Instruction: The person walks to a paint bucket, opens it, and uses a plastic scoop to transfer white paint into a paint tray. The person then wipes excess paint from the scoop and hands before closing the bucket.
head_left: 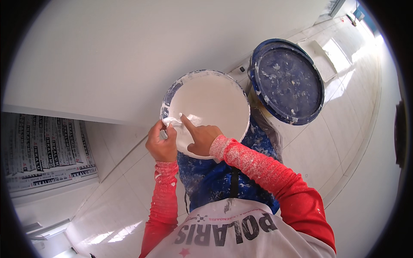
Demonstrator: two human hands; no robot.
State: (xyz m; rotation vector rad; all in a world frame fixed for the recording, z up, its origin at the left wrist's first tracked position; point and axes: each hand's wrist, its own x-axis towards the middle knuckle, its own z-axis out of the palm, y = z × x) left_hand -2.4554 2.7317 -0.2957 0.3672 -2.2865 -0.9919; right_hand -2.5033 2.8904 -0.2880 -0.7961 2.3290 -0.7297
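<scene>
A bucket (215, 99) of smooth white paste stands in front of me, its rim smeared white. My left hand (163, 142) is at its left rim, thumb and fingers closed on a soft-looking white piece (172, 121), too small to identify. My right hand (197, 137) is over the bucket's lower part, index finger stretched out beside that piece with white on its tip, the other fingers bent and holding nothing visible. Red sleeves cover both forearms. Blue paint-spattered fabric (262, 142) shows below the bucket.
A round, dark blue spattered lid (287, 81) rests at right on something partly hidden. Behind it lies a pale tray-like sheet (318, 56). A white wall (107, 51) borders the tiled floor (320, 146). At left, printed sheeting (47, 150) fills a recessed opening.
</scene>
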